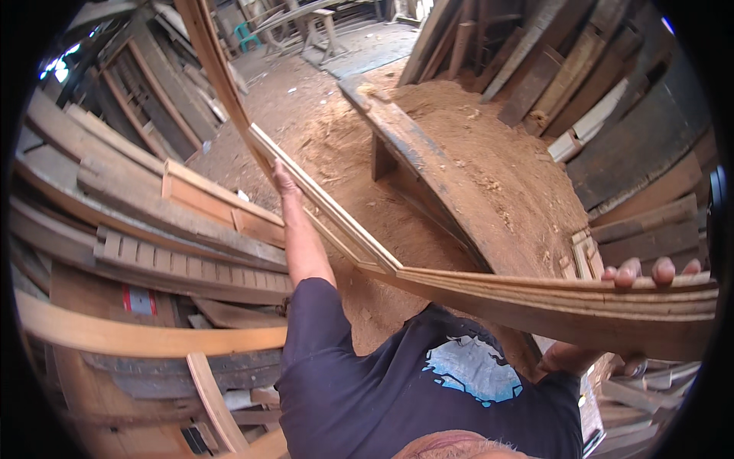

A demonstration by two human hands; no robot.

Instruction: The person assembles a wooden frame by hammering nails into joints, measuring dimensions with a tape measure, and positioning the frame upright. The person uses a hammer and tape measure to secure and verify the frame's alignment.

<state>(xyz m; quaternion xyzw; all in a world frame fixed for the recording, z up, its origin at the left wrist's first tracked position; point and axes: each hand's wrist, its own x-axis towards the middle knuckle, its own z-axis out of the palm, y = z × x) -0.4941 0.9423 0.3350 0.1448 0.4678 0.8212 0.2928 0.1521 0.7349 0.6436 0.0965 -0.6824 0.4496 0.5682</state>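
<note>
In both hands I hold a long grooved wooden piece [554, 302]. It runs from the top left, past my body, to the far right, and looks bent by the lens. A pale strip [325, 200] lies along its middle part and meets the stepped, grooved edges at a corner. My left hand [285, 180], arm stretched forward, is closed around the piece beside the upper end of that strip. At the right end, the fingers of my right hand [650, 272] curl over the top edge. More of that hand shows below the piece; its palm is hidden.
A dark plank bench [428, 157] stands ahead over sawdust [489, 191]. Stacked boards [176, 206] line the left side. Planks [550, 84] lean at the back right. A green chair [246, 37] and wooden trestles [325, 38] stand far back.
</note>
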